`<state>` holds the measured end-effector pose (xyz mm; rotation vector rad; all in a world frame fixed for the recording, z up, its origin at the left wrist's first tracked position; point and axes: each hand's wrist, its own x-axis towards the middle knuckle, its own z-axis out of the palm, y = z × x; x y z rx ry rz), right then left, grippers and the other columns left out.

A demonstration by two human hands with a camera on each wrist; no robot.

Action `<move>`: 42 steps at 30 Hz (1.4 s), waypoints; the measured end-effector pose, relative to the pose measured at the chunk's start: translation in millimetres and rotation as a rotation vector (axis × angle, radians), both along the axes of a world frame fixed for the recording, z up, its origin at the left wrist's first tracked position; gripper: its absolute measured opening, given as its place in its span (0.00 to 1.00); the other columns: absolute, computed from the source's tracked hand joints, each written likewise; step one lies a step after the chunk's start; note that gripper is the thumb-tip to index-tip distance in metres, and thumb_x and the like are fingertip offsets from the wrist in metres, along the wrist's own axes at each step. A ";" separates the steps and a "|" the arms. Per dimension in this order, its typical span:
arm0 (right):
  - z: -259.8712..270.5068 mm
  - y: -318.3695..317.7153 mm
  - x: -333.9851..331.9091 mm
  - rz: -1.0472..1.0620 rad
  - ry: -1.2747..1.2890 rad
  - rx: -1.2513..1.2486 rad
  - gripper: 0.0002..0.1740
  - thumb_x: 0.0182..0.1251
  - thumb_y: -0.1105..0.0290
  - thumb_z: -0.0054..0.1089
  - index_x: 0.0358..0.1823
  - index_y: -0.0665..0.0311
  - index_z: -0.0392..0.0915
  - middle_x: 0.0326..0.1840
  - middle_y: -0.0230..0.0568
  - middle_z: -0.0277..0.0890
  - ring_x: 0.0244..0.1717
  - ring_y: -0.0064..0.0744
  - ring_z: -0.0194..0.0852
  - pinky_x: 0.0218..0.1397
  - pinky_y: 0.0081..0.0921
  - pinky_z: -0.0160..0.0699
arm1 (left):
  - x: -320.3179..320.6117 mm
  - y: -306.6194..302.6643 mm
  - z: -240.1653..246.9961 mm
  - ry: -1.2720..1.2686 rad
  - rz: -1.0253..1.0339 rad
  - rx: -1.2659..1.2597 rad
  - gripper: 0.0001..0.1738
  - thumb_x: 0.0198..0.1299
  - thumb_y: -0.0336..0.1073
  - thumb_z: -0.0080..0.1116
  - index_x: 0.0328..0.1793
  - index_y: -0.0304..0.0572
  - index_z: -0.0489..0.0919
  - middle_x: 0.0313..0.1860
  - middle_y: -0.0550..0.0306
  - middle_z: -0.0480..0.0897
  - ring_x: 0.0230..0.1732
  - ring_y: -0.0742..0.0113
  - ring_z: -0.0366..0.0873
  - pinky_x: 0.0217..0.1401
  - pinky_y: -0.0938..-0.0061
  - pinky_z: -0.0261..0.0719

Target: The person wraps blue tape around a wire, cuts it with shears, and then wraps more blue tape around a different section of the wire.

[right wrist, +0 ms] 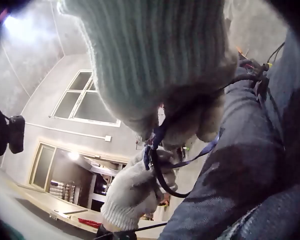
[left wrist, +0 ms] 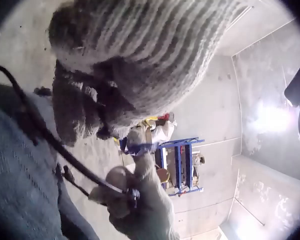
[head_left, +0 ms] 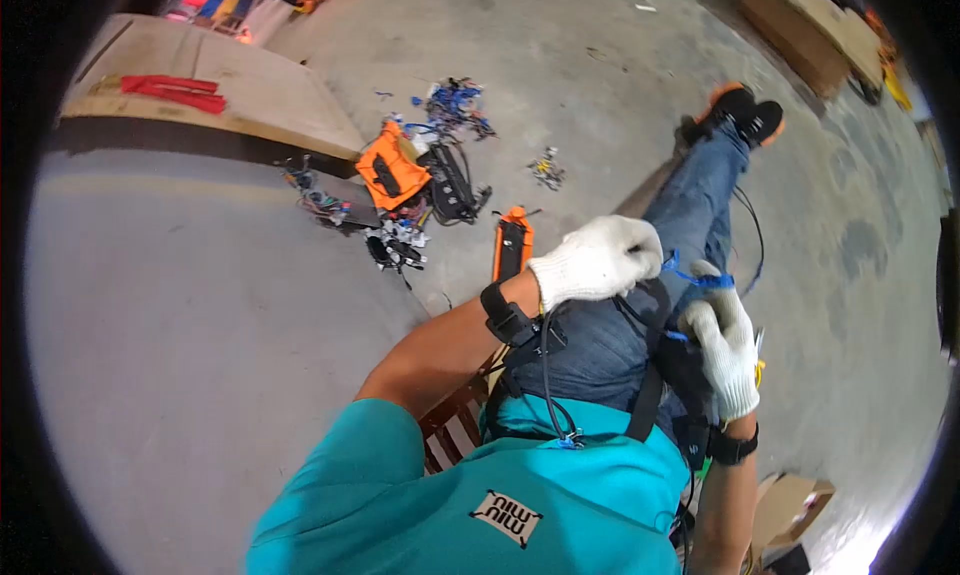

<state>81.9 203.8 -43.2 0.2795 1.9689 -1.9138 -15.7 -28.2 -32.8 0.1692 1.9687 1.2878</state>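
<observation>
Both hands wear white knitted gloves and meet above the jeans-covered lap. In the head view, the left hand (head_left: 603, 260), its fingers curled, pinches one end of a thin blue strip (head_left: 712, 281). Right of it, the right hand (head_left: 722, 345) grips the same strip, which crosses its fingers. A black cable (left wrist: 75, 157) leads up to the right hand's fingertips in the left wrist view. From the right wrist, the blue strip (right wrist: 205, 150) and the cable (right wrist: 165, 185) run close together between the hands. The gloves hide the gripped ends.
On the floor lie an orange casing (head_left: 388, 170), black parts (head_left: 452, 185), a heap of wire scraps (head_left: 455, 105) and a smaller orange-and-black piece (head_left: 513, 245). A wooden table (head_left: 260, 85) at left bears a red tool (head_left: 175, 90). An opened cardboard box (head_left: 795, 510) stands lower right.
</observation>
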 end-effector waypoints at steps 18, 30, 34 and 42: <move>3.3 -3.6 4.5 0.248 -0.062 0.122 0.14 0.71 0.73 0.69 0.55 0.67 0.85 0.49 0.36 0.89 0.50 0.25 0.83 0.59 0.28 0.82 | -99.8 -160.8 -7.4 0.143 0.613 0.076 0.16 0.76 0.41 0.61 0.58 0.35 0.84 0.42 0.58 0.87 0.38 0.68 0.86 0.43 0.70 0.89; 10.0 -11.3 -3.0 0.176 -0.083 0.081 0.24 0.77 0.71 0.64 0.72 0.66 0.79 0.50 0.26 0.82 0.44 0.18 0.72 0.51 0.21 0.76 | -26.7 -27.3 -13.2 0.095 -0.439 0.189 0.30 0.66 0.38 0.63 0.75 0.41 0.79 0.43 0.56 0.84 0.41 0.68 0.82 0.49 0.72 0.82; 3.8 -10.3 -1.0 0.158 -0.025 0.042 0.25 0.78 0.71 0.64 0.73 0.66 0.78 0.57 0.29 0.84 0.49 0.19 0.76 0.57 0.22 0.77 | -25.2 -4.5 -15.3 0.096 -0.535 0.095 0.30 0.63 0.40 0.65 0.72 0.43 0.79 0.48 0.52 0.88 0.48 0.64 0.84 0.54 0.68 0.82; 6.7 -11.3 -2.8 0.175 0.022 0.025 0.26 0.76 0.72 0.64 0.74 0.67 0.77 0.59 0.31 0.84 0.51 0.20 0.76 0.59 0.22 0.77 | -12.4 0.0 -17.0 0.285 -0.467 0.050 0.21 0.62 0.43 0.67 0.56 0.38 0.87 0.48 0.47 0.89 0.47 0.57 0.86 0.53 0.65 0.83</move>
